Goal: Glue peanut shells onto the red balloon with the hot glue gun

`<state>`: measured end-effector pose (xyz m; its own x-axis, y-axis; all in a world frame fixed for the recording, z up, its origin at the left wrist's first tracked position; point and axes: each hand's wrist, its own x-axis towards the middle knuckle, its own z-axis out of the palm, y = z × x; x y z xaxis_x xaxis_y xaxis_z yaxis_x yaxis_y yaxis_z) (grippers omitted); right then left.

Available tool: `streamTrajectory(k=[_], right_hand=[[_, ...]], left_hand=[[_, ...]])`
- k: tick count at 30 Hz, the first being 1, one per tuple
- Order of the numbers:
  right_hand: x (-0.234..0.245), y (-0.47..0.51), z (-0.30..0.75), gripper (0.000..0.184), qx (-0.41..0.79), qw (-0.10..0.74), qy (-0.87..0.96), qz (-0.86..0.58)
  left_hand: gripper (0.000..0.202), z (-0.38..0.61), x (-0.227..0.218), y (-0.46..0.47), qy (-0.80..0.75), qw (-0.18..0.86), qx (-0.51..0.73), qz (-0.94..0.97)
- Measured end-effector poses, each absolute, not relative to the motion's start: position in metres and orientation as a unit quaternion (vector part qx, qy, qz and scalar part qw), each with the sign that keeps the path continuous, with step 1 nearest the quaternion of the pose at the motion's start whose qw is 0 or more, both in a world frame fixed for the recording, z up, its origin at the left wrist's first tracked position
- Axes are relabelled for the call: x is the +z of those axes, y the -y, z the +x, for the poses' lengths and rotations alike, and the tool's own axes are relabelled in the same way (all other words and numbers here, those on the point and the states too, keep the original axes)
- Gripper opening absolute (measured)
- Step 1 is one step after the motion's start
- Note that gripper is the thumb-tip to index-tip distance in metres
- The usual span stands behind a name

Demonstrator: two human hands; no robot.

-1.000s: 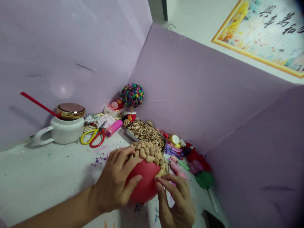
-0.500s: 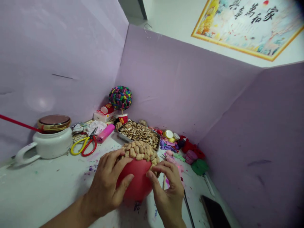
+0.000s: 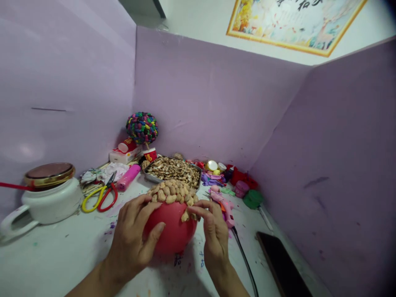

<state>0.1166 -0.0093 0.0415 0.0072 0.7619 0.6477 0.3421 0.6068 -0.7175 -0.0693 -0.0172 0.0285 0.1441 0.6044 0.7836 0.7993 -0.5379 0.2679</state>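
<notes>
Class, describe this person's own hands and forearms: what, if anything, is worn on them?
The left hand and right hand are bare, without gloves. No ring shows on the visible fingers; no watch or bracelet is in sight. No sleeve shows on the left forearm or right forearm.

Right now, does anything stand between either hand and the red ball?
At the right hand, only peanut shells on the right side of the red ball; nothing visible separates the left hand from the ball.
</notes>
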Motion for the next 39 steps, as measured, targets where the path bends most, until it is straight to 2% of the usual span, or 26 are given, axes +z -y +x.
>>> streamTrajectory(k=[3, 5, 16, 24, 27, 32, 39], right_hand=[[0.045, 0.008, 0.114, 0.015, 0.152, 0.582, 0.675, -0.427], [0.047, 0.009, 0.113, 0.012, 0.141, 0.585, 0.674, -0.428], [0.045, 0.009, 0.117, 0.021, 0.21, 0.617, 0.613, -0.447], [0.032, -0.004, 0.116, 0.043, 0.375, 0.588, 0.547, -0.463], [0.028, -0.008, 0.115, 0.035, 0.409, 0.589, 0.541, -0.439], [0.031, -0.019, 0.111, 0.038, 0.415, 0.576, 0.55, -0.44], [0.039, -0.027, 0.097, 0.04, 0.361, 0.544, 0.599, -0.463]], left_hand=[[0.034, -0.069, 0.028, 0.017, 0.466, 0.106, -0.459, -0.749], [0.034, -0.069, 0.028, 0.018, 0.464, 0.105, -0.462, -0.748], [0.033, -0.071, 0.03, 0.014, 0.47, 0.092, -0.476, -0.737], [0.032, -0.072, 0.029, 0.016, 0.464, 0.102, -0.48, -0.738], [0.032, -0.073, 0.027, 0.014, 0.473, 0.087, -0.482, -0.732], [0.031, -0.081, 0.022, 0.005, 0.493, 0.038, -0.502, -0.709], [0.033, -0.088, 0.022, -0.001, 0.499, -0.027, -0.557, -0.663]])
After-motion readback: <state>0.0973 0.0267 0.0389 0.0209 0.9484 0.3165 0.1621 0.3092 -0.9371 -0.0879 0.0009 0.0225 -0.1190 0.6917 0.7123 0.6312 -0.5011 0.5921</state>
